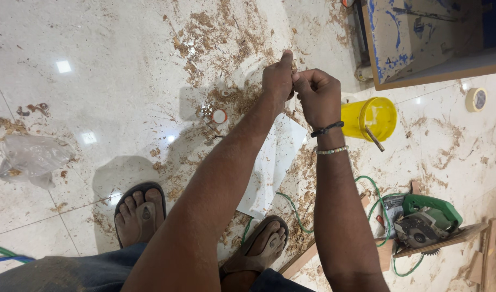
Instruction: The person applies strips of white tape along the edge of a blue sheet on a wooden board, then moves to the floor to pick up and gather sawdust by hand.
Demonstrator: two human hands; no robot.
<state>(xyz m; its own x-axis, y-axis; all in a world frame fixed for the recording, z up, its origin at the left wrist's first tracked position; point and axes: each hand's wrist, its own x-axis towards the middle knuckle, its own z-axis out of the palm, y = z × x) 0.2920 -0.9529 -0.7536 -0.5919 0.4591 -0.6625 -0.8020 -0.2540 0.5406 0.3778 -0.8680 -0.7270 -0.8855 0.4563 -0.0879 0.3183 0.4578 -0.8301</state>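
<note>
Both hands raised together over the floor [112, 97], knuckles touching. Left hand [277, 78] fingers pinched shut, right hand [317, 94] curled into a fist; both closed on something small between them, too hidden to identify. Below them: white sheet [272, 167] on tiles amid wood shavings [226, 38]. Yellow bucket [369, 119] just right of the right wrist, green circular saw [423, 221] lower right.

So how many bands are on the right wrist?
2: a black band just below the right hand, and a pale beaded one farther down the forearm. The wrist's far side is hidden.
</note>
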